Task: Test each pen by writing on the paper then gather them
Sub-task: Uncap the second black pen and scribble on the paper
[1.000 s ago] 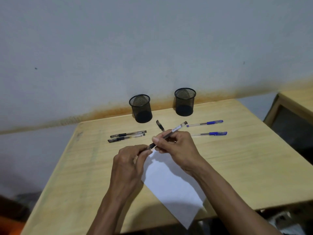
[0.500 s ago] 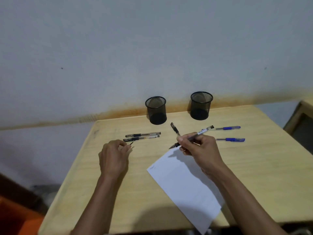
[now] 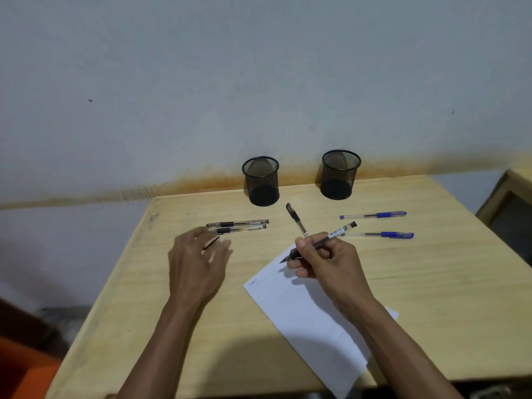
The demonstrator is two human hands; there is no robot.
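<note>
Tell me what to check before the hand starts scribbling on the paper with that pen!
1. Cap off, tip bare: ok. The right hand grips the black pen with its point showing.
2. Tip over the paper: ok, at the sheet's far corner; whether it touches, cannot tell.
3. Room to write: ok. Only one small scribble sits near the left corner.
4. Paper held steady: not ok. The left hand is off the sheet.
5. Cap kept safe: ok. The left hand's fingers hold a small dark cap.
6. Other pens out of the way: ok. The two black pens and two blue pens lie off the paper.
</note>
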